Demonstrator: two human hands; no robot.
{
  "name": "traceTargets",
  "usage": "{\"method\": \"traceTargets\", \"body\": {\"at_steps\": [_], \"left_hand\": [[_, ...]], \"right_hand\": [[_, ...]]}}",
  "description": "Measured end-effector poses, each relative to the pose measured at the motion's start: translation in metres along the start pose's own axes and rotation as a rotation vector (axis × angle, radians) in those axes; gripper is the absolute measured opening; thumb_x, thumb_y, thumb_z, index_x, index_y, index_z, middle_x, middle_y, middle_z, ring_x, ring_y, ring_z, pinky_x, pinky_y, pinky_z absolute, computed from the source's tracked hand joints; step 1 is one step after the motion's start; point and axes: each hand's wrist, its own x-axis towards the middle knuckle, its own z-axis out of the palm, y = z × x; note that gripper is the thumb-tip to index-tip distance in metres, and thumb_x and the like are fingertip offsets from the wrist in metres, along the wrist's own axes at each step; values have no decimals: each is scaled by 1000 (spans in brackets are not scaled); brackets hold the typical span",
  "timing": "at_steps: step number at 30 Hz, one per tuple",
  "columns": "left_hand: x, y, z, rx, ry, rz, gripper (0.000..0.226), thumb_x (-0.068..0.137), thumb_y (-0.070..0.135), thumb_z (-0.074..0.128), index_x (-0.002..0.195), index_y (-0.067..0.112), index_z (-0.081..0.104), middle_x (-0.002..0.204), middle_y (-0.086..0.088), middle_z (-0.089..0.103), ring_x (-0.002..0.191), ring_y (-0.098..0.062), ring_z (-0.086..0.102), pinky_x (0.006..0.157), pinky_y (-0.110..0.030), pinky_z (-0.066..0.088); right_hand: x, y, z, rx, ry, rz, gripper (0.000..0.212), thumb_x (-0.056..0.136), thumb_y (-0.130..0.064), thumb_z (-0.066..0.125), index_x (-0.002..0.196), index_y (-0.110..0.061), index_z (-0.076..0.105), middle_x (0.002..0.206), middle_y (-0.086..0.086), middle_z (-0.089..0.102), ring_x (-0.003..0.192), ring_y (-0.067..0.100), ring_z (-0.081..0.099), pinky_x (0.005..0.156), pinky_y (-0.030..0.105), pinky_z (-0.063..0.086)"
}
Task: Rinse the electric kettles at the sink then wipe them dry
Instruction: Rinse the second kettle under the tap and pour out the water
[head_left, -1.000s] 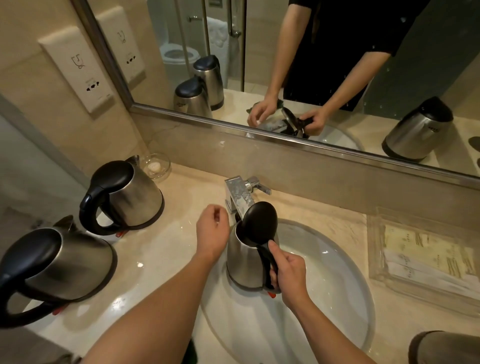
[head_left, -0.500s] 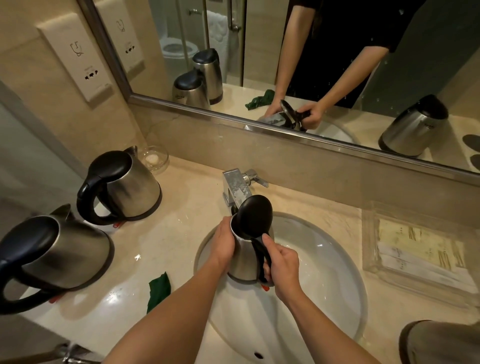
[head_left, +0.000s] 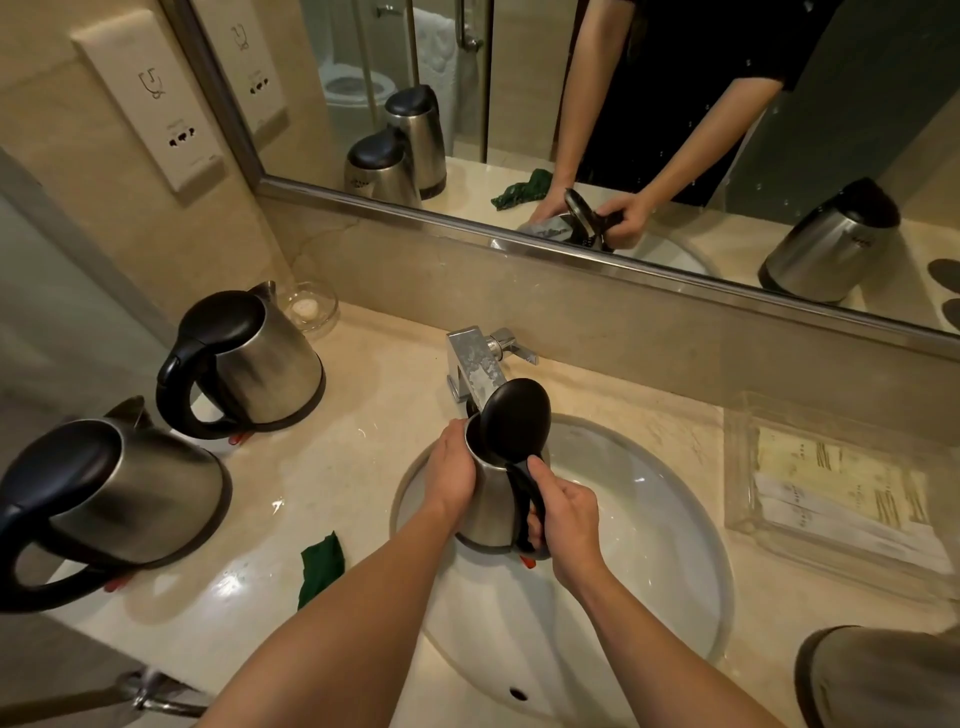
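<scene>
— Where's the kettle (head_left: 491, 499)?
— Over the sink (head_left: 649, 545), lid up, below the faucet (head_left: 470, 364). Right hand (head_left: 569, 525) fingers curl round its handle; left hand (head_left: 452, 467) cups its side.
— Farther off?
— Two kettles (head_left: 249, 358) on the counter (head_left: 363, 447).

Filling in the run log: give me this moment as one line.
stage: rinsing | kettle: over sink, lid open, under tap | left hand: holds body | right hand: grips handle | water: not visible
</scene>
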Motion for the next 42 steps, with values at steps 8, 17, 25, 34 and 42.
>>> {"method": "traceTargets", "body": {"at_steps": [8,17,25,34,42], "left_hand": [[4,-5,2,18,21,6,35,102,49,37,106,28,65,107,-2,70,108,-22,62,110,-54,47],[7,-9,-2,45,40,25,34,103,50,37,105,32,65,108,1,70,108,-19,63,108,-52,48],[10,-10,-2,88,58,14,31,106,49,36,106,36,64,109,5,69,108,-17,62,109,-52,47],[10,-7,-1,82,80,14,30,110,39,36,106,33,65,109,5,69,106,-14,62,105,-45,48],[12,-8,-1,46,84,27,32,110,37,36,108,29,67,109,2,69,106,-16,61,104,-44,47]], "right_hand": [[-2,-1,0,-11,-4,6,57,97,-48,62,58,-8,57,52,13,51,45,22,46,48,29,44],[-3,-5,1,-32,-46,5,58,100,-48,58,58,-8,56,54,15,52,49,24,48,54,31,50],[-3,-2,3,-53,-52,22,58,100,-50,55,65,-4,58,57,15,54,53,25,51,57,27,52],[-4,-5,2,-43,-62,29,58,100,-50,55,64,-5,57,57,15,52,50,24,48,53,29,49],[-2,-4,2,-45,-62,33,57,100,-50,55,67,-4,58,59,15,53,52,24,49,53,29,49]]}}
